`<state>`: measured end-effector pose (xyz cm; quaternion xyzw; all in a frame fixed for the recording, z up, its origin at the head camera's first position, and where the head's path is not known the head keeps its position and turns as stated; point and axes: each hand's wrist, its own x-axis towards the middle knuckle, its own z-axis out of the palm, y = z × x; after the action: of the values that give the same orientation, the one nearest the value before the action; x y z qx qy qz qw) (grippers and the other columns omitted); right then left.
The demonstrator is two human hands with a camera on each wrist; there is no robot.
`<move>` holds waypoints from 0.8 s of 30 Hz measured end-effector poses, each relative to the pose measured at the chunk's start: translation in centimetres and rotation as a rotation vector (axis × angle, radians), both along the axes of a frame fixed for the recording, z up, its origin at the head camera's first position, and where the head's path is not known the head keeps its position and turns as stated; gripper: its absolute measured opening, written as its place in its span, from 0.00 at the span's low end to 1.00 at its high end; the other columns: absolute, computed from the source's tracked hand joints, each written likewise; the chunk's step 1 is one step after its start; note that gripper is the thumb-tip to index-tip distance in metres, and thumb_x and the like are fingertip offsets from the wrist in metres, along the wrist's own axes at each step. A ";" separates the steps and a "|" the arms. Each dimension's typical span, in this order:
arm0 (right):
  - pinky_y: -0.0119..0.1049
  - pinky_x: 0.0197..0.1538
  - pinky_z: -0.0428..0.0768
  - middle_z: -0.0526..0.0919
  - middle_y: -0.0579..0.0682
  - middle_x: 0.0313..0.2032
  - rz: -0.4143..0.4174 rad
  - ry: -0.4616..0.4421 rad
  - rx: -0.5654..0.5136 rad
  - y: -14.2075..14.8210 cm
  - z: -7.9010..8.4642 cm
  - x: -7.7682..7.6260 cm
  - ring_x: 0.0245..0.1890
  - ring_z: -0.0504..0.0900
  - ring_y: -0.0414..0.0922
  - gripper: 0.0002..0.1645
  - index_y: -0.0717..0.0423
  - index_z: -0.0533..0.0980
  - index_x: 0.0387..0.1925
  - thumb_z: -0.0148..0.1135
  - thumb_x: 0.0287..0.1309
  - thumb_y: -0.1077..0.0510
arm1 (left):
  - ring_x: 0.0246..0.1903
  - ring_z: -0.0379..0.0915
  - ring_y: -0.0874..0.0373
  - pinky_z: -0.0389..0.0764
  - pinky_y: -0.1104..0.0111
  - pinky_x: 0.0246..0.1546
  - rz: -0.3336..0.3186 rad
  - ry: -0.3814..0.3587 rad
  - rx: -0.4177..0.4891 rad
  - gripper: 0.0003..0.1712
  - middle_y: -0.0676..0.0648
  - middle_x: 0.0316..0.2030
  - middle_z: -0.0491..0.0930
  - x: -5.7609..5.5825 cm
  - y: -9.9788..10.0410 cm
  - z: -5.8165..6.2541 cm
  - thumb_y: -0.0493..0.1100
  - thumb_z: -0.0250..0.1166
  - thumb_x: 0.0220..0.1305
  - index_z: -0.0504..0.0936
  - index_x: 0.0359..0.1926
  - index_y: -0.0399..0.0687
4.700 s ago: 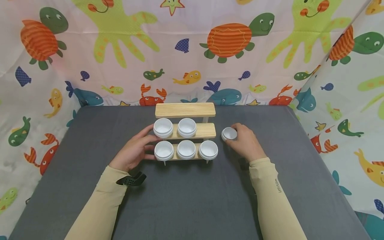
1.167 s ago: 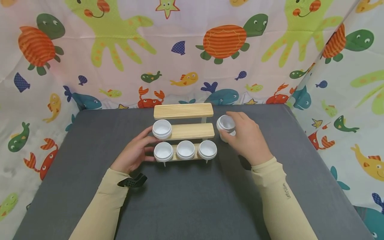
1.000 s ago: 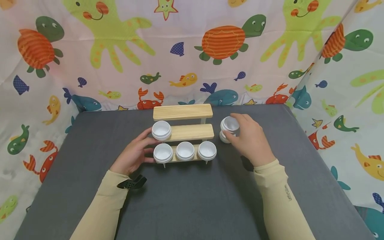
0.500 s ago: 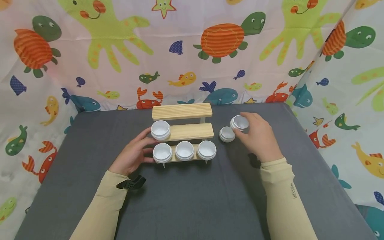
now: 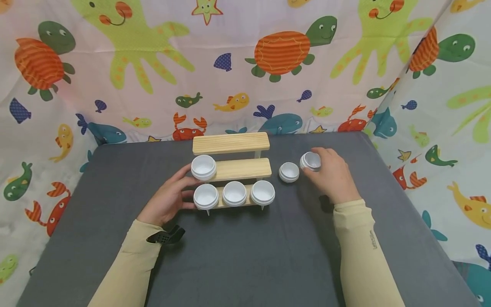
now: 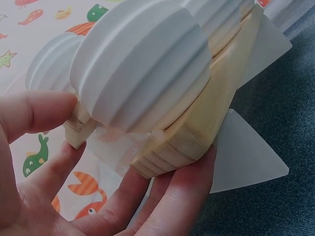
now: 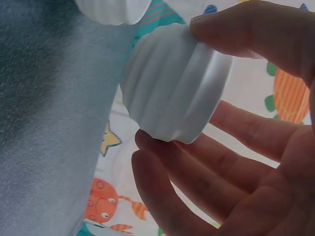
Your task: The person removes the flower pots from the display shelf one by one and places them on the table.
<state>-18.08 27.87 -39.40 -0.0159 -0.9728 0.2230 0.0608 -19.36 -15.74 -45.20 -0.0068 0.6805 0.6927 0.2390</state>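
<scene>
A three-tier stepped stand has pale wooden shelves and translucent supports. Three small white ribbed pots, such as the pot, stand in a row on its lowest shelf. One more pot is at the left end of the middle shelf. My left hand grips the left ends of the two lower shelves; in the left wrist view fingers lie under the lowest board. My right hand pinches another white pot between thumb and fingertips, right of the stand. A pot stands on the table between.
A grey cloth covers the table. Patterned curtains with sea animals rise along its back edge and both sides. The stand's top shelf is bare wood.
My right hand set one pot on the table, took another from the middle shelf's right part, and carried it rightward past the first, then lower. My left hand stays on the stand.
</scene>
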 end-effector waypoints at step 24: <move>0.68 0.63 0.77 0.78 0.69 0.60 -0.013 -0.073 -0.008 1.3 -2.4 -1.0 0.57 0.79 0.67 0.35 0.66 0.74 0.68 0.72 0.65 0.53 | 0.62 0.78 0.44 0.90 0.53 0.47 -0.002 0.004 0.007 0.39 0.42 0.76 0.67 -0.1 0.1 0.0 0.52 0.60 0.80 0.57 0.84 0.76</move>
<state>-19.09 29.21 -41.78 -0.0307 -0.9733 0.2259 0.0266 -19.44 -15.64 -45.20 -0.0040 0.6786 0.6948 0.2383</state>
